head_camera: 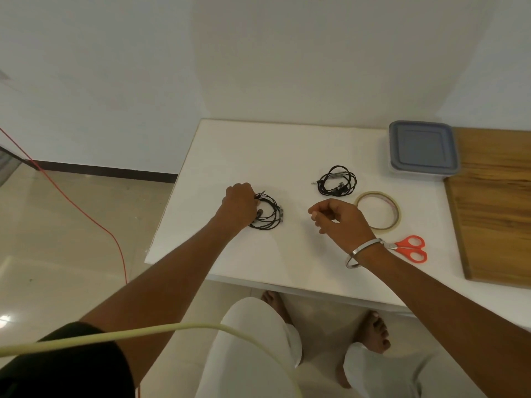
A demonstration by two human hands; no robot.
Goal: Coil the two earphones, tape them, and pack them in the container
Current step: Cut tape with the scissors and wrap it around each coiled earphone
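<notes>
Two black earphones are lying coiled on the white desk (287, 262). The nearer earphone coil (268, 212) is sitting toward the desk's left edge, its thin cord wound in several loose rings, with the plug tip poking out at the top beside the knuckles. The left hand (240, 203) is resting on this coil's left side, its grip curled over the cord; it seems to be pinching the strands, though the fingertips are hidden under the hand. The second earphone coil (337, 182) is lying farther back, near the middle of the desk, wound more tightly, its plug sticking out to the left.

The right hand (337, 218) is hovering above the desk between the two coils, fingers bent inward and holding nothing visible. Just beside it a roll of clear tape (377, 211) is lying flat, and red-handled scissors (409, 248) are lying nearer the front edge. The container (422, 149), with a grey-blue lid on it, is standing at the back right, touching a wooden board (494, 202).
</notes>
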